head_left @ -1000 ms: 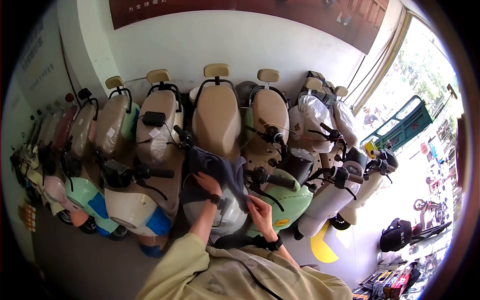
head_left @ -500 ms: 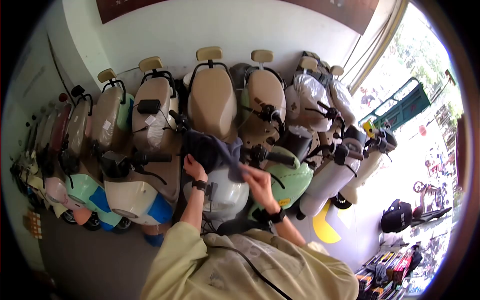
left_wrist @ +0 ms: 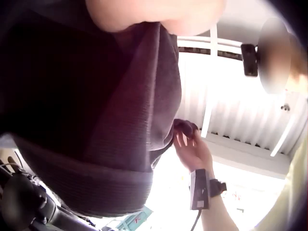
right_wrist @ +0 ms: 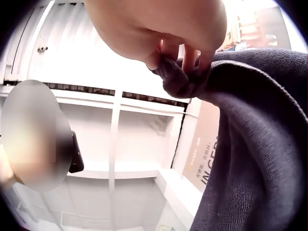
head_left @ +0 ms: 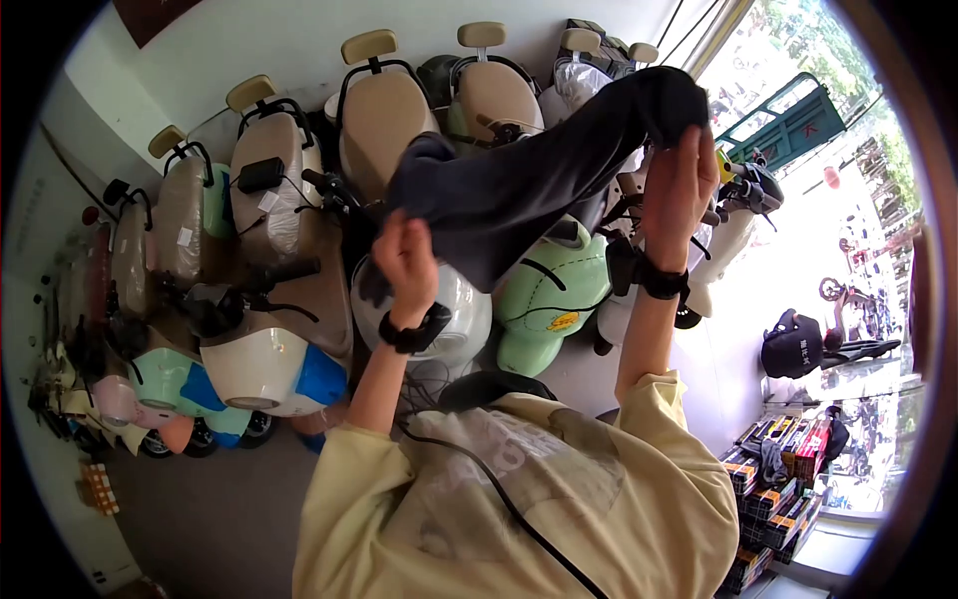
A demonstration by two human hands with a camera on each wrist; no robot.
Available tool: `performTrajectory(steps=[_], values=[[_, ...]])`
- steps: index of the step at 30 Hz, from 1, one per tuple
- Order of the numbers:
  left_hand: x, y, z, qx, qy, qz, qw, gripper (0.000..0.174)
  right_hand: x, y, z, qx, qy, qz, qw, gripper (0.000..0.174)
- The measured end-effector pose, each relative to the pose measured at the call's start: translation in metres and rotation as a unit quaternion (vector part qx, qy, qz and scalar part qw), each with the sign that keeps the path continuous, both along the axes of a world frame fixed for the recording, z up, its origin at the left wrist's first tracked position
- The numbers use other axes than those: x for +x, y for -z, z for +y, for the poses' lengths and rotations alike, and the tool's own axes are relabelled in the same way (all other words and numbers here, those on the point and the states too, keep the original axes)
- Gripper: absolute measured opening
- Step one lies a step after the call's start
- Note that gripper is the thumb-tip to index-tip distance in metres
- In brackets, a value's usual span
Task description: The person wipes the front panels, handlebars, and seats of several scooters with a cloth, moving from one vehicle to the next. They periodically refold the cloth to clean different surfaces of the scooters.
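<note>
A dark grey-blue cloth (head_left: 529,190) is stretched between both hands above the scooters, its right end higher. My left hand (head_left: 407,265) grips its lower left edge. On the right, my raised right hand (head_left: 681,190) pinches the other end. The left wrist view shows a ribbed band on the cloth (left_wrist: 115,183) hanging below the left hand (left_wrist: 154,14). In the right wrist view, the right hand (right_wrist: 163,29) holds a bunched part of the cloth (right_wrist: 255,139) between thumb and fingers. Beneath the cloth stands a silver-grey scooter front (head_left: 459,314).
Scooters stand in a row, with a white one (head_left: 261,361) to the left and a mint-green one (head_left: 559,285) to the right. A black bag (head_left: 791,344) and stacked boxes (head_left: 778,499) are at the right. A black box (head_left: 260,176) rests on a seat.
The cloth has been lifted off the silver scooter's handlebar area and spread out. My right hand has moved up and to the right with one end; the left has risen slightly.
</note>
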State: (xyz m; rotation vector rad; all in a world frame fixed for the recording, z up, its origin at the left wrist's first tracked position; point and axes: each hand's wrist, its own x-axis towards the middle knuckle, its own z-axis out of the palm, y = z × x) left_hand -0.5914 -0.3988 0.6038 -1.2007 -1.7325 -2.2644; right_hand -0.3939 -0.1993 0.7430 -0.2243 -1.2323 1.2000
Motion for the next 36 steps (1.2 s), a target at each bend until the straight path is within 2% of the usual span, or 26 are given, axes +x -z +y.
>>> performTrajectory(steps=[2,3,4,6,7,8,10,12,14,15,16,18,19,21,22,23,24,26,27,30,31,34,35,36], values=[[0.015,-0.002,0.031,-0.038,0.105,-0.003,0.994,0.021,0.007,0.016,0.013,0.032,0.066,-0.145,0.987,0.032],[0.021,0.007,0.050,-0.046,0.101,0.045,0.993,0.021,0.009,0.028,0.023,0.068,0.101,-0.213,0.969,0.033],[0.026,0.023,0.069,-0.052,0.094,0.094,0.990,0.023,0.007,0.044,0.029,0.069,0.096,-0.268,0.956,0.032],[0.032,0.050,0.094,-0.135,0.175,0.114,0.969,0.022,0.001,0.075,0.033,0.093,0.061,-0.355,0.928,0.028],[0.034,0.066,0.105,-0.141,0.145,0.169,0.965,0.021,0.000,0.102,0.042,0.129,0.034,-0.397,0.908,0.027],[0.034,0.082,0.113,-0.149,0.111,0.221,0.957,0.021,-0.002,0.130,0.052,0.222,0.058,-0.421,0.877,0.026],[0.034,0.088,0.121,-0.176,0.051,0.286,0.941,0.021,-0.007,0.154,0.043,0.158,-0.020,-0.508,0.847,0.026],[0.033,0.081,0.122,-0.216,0.008,0.313,0.925,0.020,-0.016,0.174,0.032,0.239,0.009,-0.535,0.811,0.022],[0.026,0.089,0.134,-0.209,0.009,0.279,0.937,0.021,-0.030,0.174,0.025,0.258,0.067,-0.638,0.723,0.026],[0.021,0.090,0.140,-0.235,0.028,0.251,0.938,0.021,-0.037,0.186,0.032,0.280,0.085,-0.651,0.701,0.032],[0.017,0.088,0.145,-0.250,0.039,0.223,0.942,0.025,-0.041,0.200,0.044,0.331,0.101,-0.640,0.686,0.032],[0.010,0.081,0.152,-0.376,0.078,0.157,0.910,0.034,-0.042,0.221,0.069,0.451,0.122,-0.655,0.594,0.030],[0.004,0.080,0.157,-0.411,0.087,0.147,0.895,0.037,-0.045,0.228,0.083,0.554,0.115,-0.604,0.561,0.032],[-0.002,0.075,0.162,-0.461,0.116,0.129,0.870,0.041,-0.044,0.238,0.091,0.539,0.121,-0.608,0.571,0.034],[-0.001,0.074,0.160,-0.456,0.116,0.127,0.873,0.041,-0.045,0.233,0.083,0.531,0.125,-0.609,0.576,0.036],[-0.001,0.074,0.159,-0.451,0.115,0.125,0.876,0.041,-0.046,0.229,0.071,0.431,0.147,-0.642,0.617,0.039],[-0.001,0.075,0.158,-0.446,0.114,0.123,0.879,0.040,-0.047,0.203,0.040,0.364,0.184,-0.667,0.624,0.040],[0.003,0.080,0.156,-0.413,0.086,0.129,0.897,0.038,-0.045,0.201,0.022,0.362,0.216,-0.613,0.669,0.035],[0.004,0.082,0.155,-0.402,0.074,0.130,0.903,0.037,-0.044,0.208,0.020,0.400,0.252,-0.578,0.666,0.029],[0.006,0.084,0.153,-0.379,0.055,0.132,0.915,0.035,-0.042,0.213,0.019,0.436,0.276,-0.516,0.684,0.026],[0.006,0.084,0.154,-0.379,0.056,0.129,0.915,0.035,-0.041,0.211,0.020,0.427,0.261,-0.537,0.679,0.027],[0.006,0.080,0.153,-0.381,0.055,0.128,0.914,0.034,-0.043,0.192,0.030,0.360,0.142,-0.688,0.614,0.030],[0.007,0.077,0.152,-0.386,0.054,0.127,0.912,0.034,-0.045,0.202,0.044,0.368,0.142,-0.712,0.582,0.027],[0.007,0.073,0.151,-0.391,0.052,0.128,0.910,0.034,-0.048,0.213,0.062,0.421,0.108,-0.701,0.565,0.026]])
